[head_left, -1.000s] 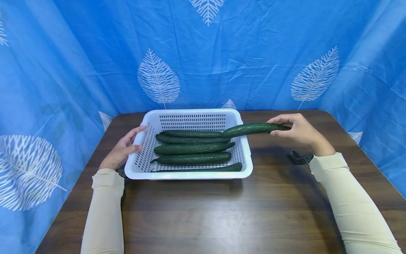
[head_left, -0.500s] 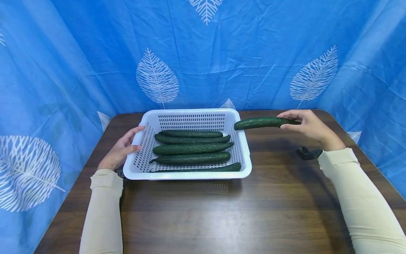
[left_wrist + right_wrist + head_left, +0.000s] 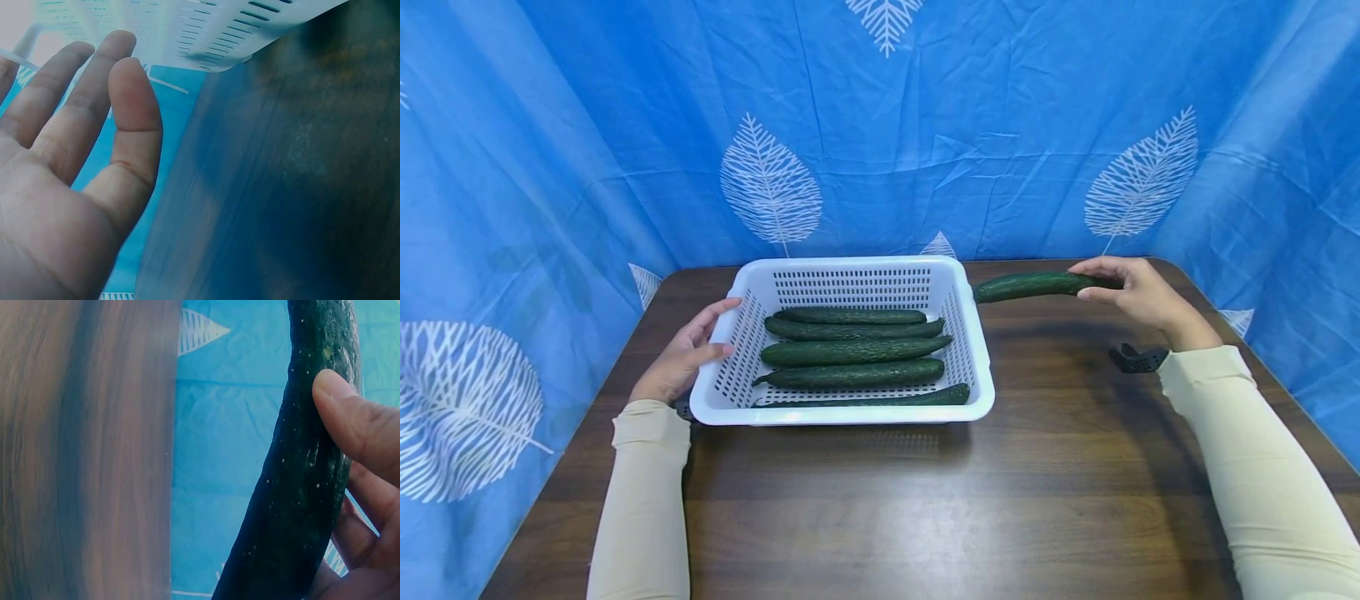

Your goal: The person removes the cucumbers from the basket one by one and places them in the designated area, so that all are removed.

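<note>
A white slotted plastic basket (image 3: pixel 842 416) stands on the table, with several long dark-green cucumbers (image 3: pixel 857 352) lying side by side in it. My left hand (image 3: pixel 688 350) is at its left rim, fingertips and thumb touching there; in the left wrist view the fingers (image 3: pixel 103 81) look fairly straight beside the slotted wall. To the right of the basket my right hand (image 3: pixel 1138 293) pinches another cucumber (image 3: pixel 1022 287) by its right end, holding it sideways above the table. Its left tip is right at the basket's right rim. The right wrist view shows the thumb pressed on the held cucumber (image 3: pixel 300 456).
The brown wooden table (image 3: pixel 865 508) runs under everything. A blue curtain (image 3: pixel 895 150) with white leaf prints hangs close behind its back edge and along both sides. A black strap piece (image 3: pixel 1138 358) sits below the right wrist.
The right hand has carried its cucumber rightward and slightly back, from over the basket's right rim to beside it. The left hand and the basket have hardly moved.
</note>
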`<state>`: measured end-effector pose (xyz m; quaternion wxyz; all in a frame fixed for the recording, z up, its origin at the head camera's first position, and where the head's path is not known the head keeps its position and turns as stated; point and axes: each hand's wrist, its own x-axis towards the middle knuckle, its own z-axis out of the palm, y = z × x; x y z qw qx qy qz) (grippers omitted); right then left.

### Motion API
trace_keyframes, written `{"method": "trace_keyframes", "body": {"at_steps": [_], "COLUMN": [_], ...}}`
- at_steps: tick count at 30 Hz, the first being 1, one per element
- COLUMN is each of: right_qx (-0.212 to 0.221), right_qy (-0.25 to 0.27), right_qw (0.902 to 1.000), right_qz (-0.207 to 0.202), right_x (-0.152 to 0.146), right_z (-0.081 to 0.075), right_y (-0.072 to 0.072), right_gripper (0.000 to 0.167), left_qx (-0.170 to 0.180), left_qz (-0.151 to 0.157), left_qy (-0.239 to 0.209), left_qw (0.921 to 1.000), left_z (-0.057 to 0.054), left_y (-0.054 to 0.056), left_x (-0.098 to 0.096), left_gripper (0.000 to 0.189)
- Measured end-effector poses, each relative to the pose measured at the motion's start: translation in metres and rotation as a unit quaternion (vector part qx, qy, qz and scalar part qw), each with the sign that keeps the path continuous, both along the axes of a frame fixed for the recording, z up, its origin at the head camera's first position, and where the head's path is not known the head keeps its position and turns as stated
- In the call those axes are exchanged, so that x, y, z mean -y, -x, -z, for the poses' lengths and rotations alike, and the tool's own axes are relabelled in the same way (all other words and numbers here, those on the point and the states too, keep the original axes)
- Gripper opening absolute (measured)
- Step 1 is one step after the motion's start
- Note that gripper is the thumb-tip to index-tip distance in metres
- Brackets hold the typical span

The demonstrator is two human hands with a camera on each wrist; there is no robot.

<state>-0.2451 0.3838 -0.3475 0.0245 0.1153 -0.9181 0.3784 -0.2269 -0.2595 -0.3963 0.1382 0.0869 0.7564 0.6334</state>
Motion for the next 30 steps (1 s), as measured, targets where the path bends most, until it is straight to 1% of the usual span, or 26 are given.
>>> {"method": "trace_keyframes", "body": {"at_steps": [4, 7, 12, 18, 21, 24, 30], "right_qx": [0.0, 0.006, 0.019, -0.005, -0.007, 0.007, 0.071], "right_qy": [0.0, 0.011, 0.023, 0.029, 0.019, 0.01, 0.011], "right_qw": [1.0, 0.9999, 0.9995, 0.999, 0.999, 0.9991, 0.9972], "right_qz": [-0.001, -0.004, -0.007, -0.034, -0.04, -0.04, -0.017], "right_x": [-0.005, -0.008, -0.011, -0.014, -0.014, -0.012, -0.006], "right_z": [0.002, 0.006, 0.016, 0.033, 0.04, 0.044, 0.051], "right_y": [0.003, 0.005, 0.009, 0.016, 0.019, 0.022, 0.026], "right_gripper": [0.039, 0.039, 0.039, 0.035, 0.034, 0.035, 0.039], "left_qx": [0.001, 0.0, 0.002, 0.005, 0.003, 0.003, 0.006], "left_qz": [0.0, -0.001, 0.001, 0.011, 0.01, 0.006, 0.003], "left_qy": [-0.001, -0.001, -0.002, -0.014, -0.012, -0.008, -0.006], "left_qw": [1.0, 1.0, 1.0, 0.9998, 0.9999, 0.9999, 1.0], "left_z": [-0.001, -0.001, -0.001, -0.002, -0.002, -0.002, -0.002], "left_y": [0.001, 0.002, 0.002, 0.001, 0.001, 0.0, 0.0], "left_x": [0.0, 0.0, 0.0, 0.0, -0.001, -0.001, -0.001], "left_gripper": [0.073, 0.073, 0.073, 0.07, 0.07, 0.071, 0.071]}}
